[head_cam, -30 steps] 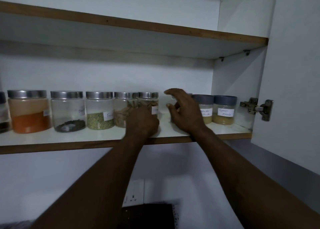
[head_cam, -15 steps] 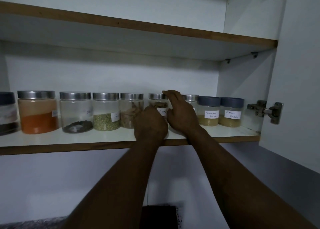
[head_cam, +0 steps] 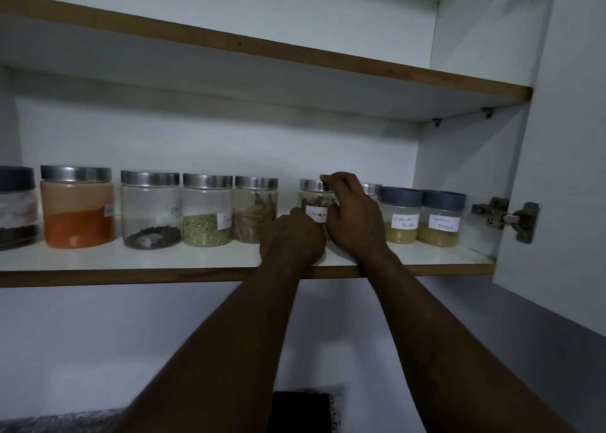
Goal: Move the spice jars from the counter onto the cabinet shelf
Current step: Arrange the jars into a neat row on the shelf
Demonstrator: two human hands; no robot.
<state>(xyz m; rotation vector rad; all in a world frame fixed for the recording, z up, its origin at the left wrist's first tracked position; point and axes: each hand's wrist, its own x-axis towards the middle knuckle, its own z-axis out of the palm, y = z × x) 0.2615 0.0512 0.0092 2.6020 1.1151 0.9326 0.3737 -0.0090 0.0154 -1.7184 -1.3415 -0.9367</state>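
Your cinnamon jar [head_cam: 315, 199] now stands farther right than half a second ago, with a clear gap opened between it and the bark jar [head_cam: 255, 213]. Your right index finger has also come up onto its steel lid.

At the far left of the frame, a dark-lidded jar [head_cam: 14, 208] is cut by the edge. Next along the shelf [head_cam: 131, 259] come the orange powder jar [head_cam: 77, 209], the black seed jar [head_cam: 151, 209] and the green seed jar [head_cam: 206, 213], and then the bark jar. All of them stand upright in one row.

Your left hand [head_cam: 292, 236] is at mid-frame, with its back to the camera, and it meets the cinnamon jar low on its left side. Its fingers are hidden, so you cannot tell how they close.

The cinnamon jar stands upright on the shelf with its white label facing you. Your right hand [head_cam: 355, 216] holds it from the right, with the thumb by the label's edge and the index fingertip on the lid rim.

Just behind that hand, only the lid of another steel-lidded jar [head_cam: 372, 189] shows. To its right, the Coriander Powder jar [head_cam: 400, 216] and the Garam Masala jar [head_cam: 442, 219] touch side by side.

At the right of the frame, a metal hinge [head_cam: 506, 218] joins the cabinet wall to the open door [head_cam: 574, 170]. An upper shelf [head_cam: 262, 49] runs across the top of the frame.
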